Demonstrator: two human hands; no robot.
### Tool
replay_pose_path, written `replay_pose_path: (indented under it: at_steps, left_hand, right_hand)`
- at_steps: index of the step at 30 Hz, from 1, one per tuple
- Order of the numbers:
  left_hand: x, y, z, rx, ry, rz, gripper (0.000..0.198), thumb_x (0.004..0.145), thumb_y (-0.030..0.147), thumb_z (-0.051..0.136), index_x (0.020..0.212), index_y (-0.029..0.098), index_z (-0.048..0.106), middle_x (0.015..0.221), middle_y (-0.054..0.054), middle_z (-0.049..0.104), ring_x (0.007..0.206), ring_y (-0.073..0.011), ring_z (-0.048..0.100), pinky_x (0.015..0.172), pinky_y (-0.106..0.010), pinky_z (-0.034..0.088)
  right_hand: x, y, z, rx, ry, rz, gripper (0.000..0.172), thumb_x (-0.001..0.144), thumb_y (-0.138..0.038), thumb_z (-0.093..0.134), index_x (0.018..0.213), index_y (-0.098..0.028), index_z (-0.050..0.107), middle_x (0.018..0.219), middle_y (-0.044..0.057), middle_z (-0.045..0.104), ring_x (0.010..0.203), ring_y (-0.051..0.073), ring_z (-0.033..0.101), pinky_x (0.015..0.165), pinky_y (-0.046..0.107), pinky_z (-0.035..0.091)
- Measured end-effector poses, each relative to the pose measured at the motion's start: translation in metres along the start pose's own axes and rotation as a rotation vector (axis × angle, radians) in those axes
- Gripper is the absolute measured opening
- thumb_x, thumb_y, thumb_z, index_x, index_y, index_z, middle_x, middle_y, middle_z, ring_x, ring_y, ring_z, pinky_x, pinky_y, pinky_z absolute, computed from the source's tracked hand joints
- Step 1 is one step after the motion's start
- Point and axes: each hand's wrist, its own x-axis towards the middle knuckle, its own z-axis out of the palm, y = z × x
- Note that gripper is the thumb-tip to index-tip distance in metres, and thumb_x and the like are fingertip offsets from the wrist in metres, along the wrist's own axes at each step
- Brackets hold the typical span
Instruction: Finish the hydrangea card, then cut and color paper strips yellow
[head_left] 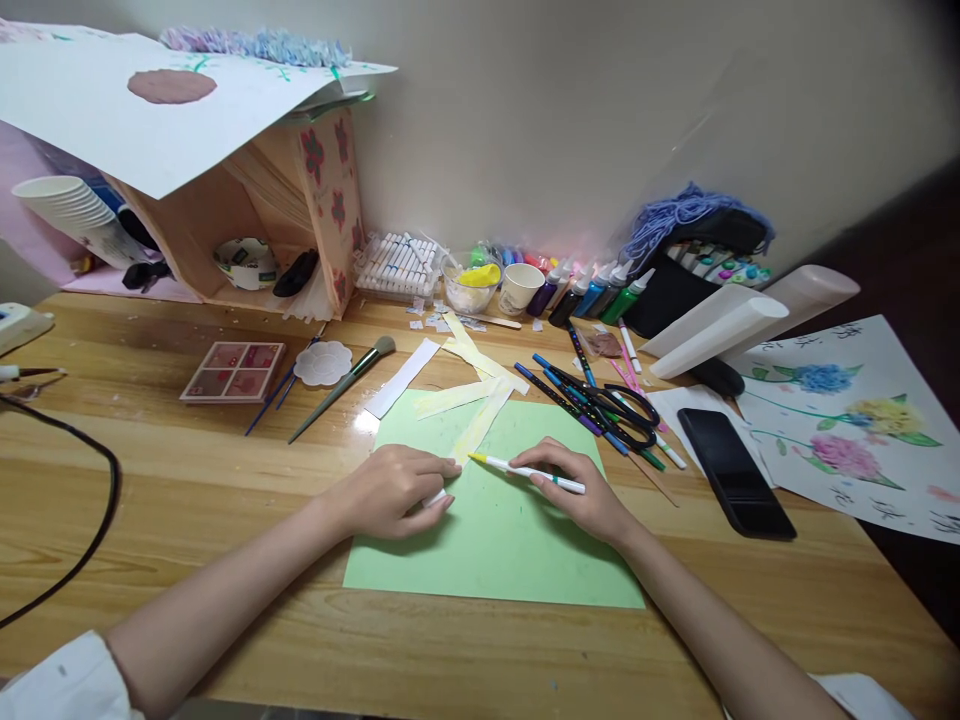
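Observation:
A yellow-tipped white marker [536, 472] is pinched in my right hand [574, 490], its tip touching the lower end of a yellow-coloured paper strip [480, 425]. My left hand [397, 490] rests on the green paper [495, 550], its fingertips pressing near that same strip end. A small white piece [435, 498] shows between its thumb and fingers; I cannot tell what it is. More strips streaked with yellow [466, 345] lie crossed beyond the green sheet, and a plain white strip [403, 378] lies to their left.
Black-handled scissors [619, 405] lie among several pens right of the green paper, near a phone [735, 470]. Paint bottles [592, 292], a paper cup [521, 288] and a marker box [397, 265] line the wall. A brush [341, 390] and palette [323, 363] lie left.

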Motion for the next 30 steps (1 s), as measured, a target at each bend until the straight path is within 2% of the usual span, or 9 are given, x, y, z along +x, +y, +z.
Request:
replay_pose_path:
  at_steps: [4, 14, 19, 24, 27, 30]
  left_hand:
    - [0.0011, 0.0003, -0.0010, 0.003, 0.016, -0.002, 0.024, 0.086, 0.023, 0.045, 0.067, 0.016, 0.058, 0.101, -0.007, 0.070, 0.082, -0.0180, 0.068, 0.066, -0.026, 0.051]
    - [-0.0003, 0.0017, -0.0001, -0.015, -0.002, -0.033, 0.025, 0.086, 0.023, 0.045, 0.065, 0.017, 0.059, 0.105, -0.006, 0.069, 0.083, -0.0177, 0.068, 0.070, -0.027, 0.052]
    - [-0.0006, 0.0014, -0.0013, -0.039, 0.000, -0.056, 0.024, 0.087, 0.022, 0.044, 0.068, 0.017, 0.059, 0.104, -0.006, 0.069, 0.084, -0.0167, 0.067, 0.069, -0.027, 0.051]
    - [0.0010, 0.0006, -0.0043, -0.032, -0.025, -0.069, 0.021, 0.088, 0.022, 0.044, 0.078, 0.018, 0.063, 0.105, -0.005, 0.068, 0.085, -0.0148, 0.065, 0.070, -0.026, 0.049]
    - [0.0022, 0.0016, -0.0051, 0.041, -0.061, -0.029, 0.019, 0.087, 0.025, 0.047, 0.092, 0.021, 0.065, 0.118, -0.006, 0.062, 0.086, -0.0159, 0.064, 0.070, -0.028, 0.049]
    - [0.0030, 0.0035, -0.0035, 0.129, -0.056, 0.021, 0.022, 0.086, 0.025, 0.048, 0.102, 0.021, 0.063, 0.119, -0.008, 0.062, 0.088, -0.0182, 0.062, 0.073, -0.031, 0.049]
  right_hand:
    - [-0.0010, 0.0039, -0.0001, 0.021, -0.004, -0.007, 0.020, 0.087, -0.029, 0.051, 0.098, -0.021, 0.066, 0.087, 0.006, 0.063, 0.081, 0.019, 0.056, 0.071, 0.031, 0.041]
    - [-0.0009, 0.0058, -0.0029, 0.022, 0.082, 0.028, 0.020, 0.088, -0.029, 0.050, 0.096, -0.021, 0.066, 0.087, 0.006, 0.062, 0.079, 0.019, 0.056, 0.070, 0.030, 0.041]
    - [-0.0004, 0.0088, -0.0047, 0.096, 0.133, 0.043, 0.019, 0.089, -0.030, 0.049, 0.096, -0.021, 0.063, 0.090, 0.006, 0.064, 0.083, 0.020, 0.059, 0.072, 0.030, 0.043]
    - [-0.0003, 0.0072, -0.0025, 0.133, 0.209, 0.033, 0.017, 0.089, -0.029, 0.049, 0.098, -0.021, 0.061, 0.092, 0.005, 0.065, 0.088, 0.020, 0.060, 0.078, 0.031, 0.044]
    - [-0.0001, 0.0049, -0.0017, 0.158, 0.259, 0.021, 0.017, 0.089, -0.029, 0.049, 0.099, -0.021, 0.061, 0.092, 0.005, 0.064, 0.088, 0.019, 0.060, 0.078, 0.031, 0.044]
    - [-0.0005, 0.0044, -0.0021, 0.183, 0.281, 0.009, 0.017, 0.089, -0.029, 0.049, 0.098, -0.021, 0.061, 0.091, 0.004, 0.064, 0.088, 0.019, 0.061, 0.077, 0.030, 0.045]
